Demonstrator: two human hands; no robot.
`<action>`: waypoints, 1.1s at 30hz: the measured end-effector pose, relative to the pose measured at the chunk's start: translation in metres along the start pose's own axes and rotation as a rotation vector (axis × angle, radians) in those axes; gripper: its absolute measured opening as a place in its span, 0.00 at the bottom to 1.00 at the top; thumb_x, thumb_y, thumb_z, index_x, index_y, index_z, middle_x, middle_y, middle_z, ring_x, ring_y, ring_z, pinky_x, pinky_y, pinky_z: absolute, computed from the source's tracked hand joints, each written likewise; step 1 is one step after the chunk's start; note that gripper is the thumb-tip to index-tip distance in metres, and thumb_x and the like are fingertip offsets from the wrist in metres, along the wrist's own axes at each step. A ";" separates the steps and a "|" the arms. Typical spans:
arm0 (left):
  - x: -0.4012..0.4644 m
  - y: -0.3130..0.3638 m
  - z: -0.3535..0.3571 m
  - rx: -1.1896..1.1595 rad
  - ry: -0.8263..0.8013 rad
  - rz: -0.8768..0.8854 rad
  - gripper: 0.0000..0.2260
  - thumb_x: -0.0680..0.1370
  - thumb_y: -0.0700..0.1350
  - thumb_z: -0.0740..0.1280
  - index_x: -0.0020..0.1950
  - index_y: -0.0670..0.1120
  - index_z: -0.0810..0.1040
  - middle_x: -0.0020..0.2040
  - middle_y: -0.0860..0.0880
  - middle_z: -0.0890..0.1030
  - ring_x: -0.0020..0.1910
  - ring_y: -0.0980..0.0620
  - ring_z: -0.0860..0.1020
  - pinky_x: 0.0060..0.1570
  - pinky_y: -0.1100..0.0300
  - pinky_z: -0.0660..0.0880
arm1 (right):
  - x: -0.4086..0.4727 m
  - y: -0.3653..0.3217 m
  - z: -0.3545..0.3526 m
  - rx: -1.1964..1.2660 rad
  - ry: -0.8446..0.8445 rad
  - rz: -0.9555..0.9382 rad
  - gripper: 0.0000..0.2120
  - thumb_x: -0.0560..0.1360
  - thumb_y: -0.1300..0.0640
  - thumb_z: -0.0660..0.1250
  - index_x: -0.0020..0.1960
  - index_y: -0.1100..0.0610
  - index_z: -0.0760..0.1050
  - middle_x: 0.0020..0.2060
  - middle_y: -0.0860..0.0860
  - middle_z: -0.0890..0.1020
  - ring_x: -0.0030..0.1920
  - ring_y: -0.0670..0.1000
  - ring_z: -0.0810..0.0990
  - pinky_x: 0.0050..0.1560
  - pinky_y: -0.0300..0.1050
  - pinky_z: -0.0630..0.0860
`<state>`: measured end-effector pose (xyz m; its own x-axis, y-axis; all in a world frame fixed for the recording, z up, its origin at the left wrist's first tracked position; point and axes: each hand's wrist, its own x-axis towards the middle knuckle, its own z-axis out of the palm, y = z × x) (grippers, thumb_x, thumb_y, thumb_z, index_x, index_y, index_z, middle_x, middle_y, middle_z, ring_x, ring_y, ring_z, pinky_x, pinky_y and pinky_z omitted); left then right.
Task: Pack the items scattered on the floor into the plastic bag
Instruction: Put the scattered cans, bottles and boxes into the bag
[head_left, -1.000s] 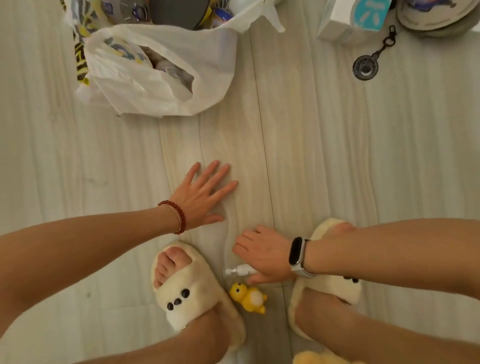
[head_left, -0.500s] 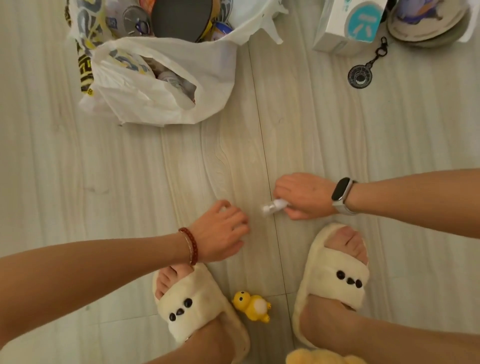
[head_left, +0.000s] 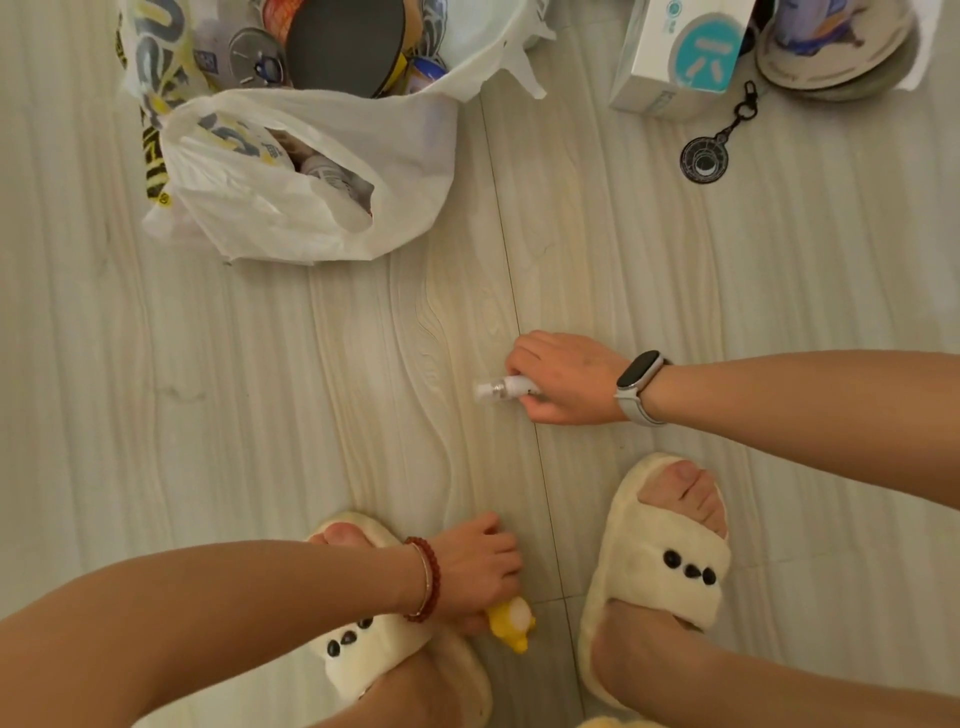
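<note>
while right hand (head_left: 563, 376) holds spray bottle (head_left: 501, 388), nozzle protrudes leftward.

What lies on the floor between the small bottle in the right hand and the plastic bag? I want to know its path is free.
Only bare floor, as the head view shows, between the small bottle in the right hand and the plastic bag.

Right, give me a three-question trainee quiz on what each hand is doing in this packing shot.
1. True or false: the right hand holds a small white bottle.
2. What does the left hand grip? A) keychain B) yellow toy C) box
3. Fill in: the plastic bag lies on the floor, its mouth ____.

Key: 1 true. 2 B, the yellow toy, between the slippers. 3 open.
</note>
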<state>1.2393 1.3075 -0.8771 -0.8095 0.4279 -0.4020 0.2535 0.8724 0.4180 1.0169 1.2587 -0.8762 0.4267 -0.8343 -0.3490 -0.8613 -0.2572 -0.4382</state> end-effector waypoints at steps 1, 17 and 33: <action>0.000 -0.006 -0.003 -0.016 0.039 -0.027 0.17 0.59 0.67 0.65 0.37 0.56 0.77 0.35 0.59 0.78 0.36 0.59 0.75 0.39 0.68 0.71 | 0.000 0.002 -0.001 0.010 0.008 0.021 0.09 0.72 0.56 0.61 0.49 0.59 0.71 0.44 0.54 0.76 0.40 0.51 0.71 0.36 0.44 0.66; -0.120 -0.170 -0.153 0.169 0.950 -0.950 0.18 0.68 0.56 0.64 0.46 0.43 0.80 0.40 0.46 0.80 0.39 0.46 0.78 0.40 0.56 0.68 | 0.100 0.010 -0.151 0.692 0.750 0.346 0.06 0.74 0.57 0.63 0.51 0.55 0.72 0.37 0.49 0.75 0.35 0.48 0.73 0.36 0.36 0.69; -0.140 -0.252 -0.180 -0.173 1.119 -1.459 0.17 0.76 0.49 0.62 0.64 0.48 0.70 0.65 0.45 0.72 0.65 0.42 0.67 0.63 0.44 0.60 | 0.156 -0.008 -0.183 0.670 0.707 0.295 0.15 0.76 0.66 0.55 0.60 0.59 0.72 0.59 0.55 0.75 0.57 0.51 0.75 0.55 0.38 0.69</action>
<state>1.1935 0.9845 -0.7793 -0.2584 -0.9534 0.1556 -0.8775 0.2990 0.3749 1.0400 1.0412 -0.7760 -0.2259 -0.9732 -0.0436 -0.4811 0.1504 -0.8637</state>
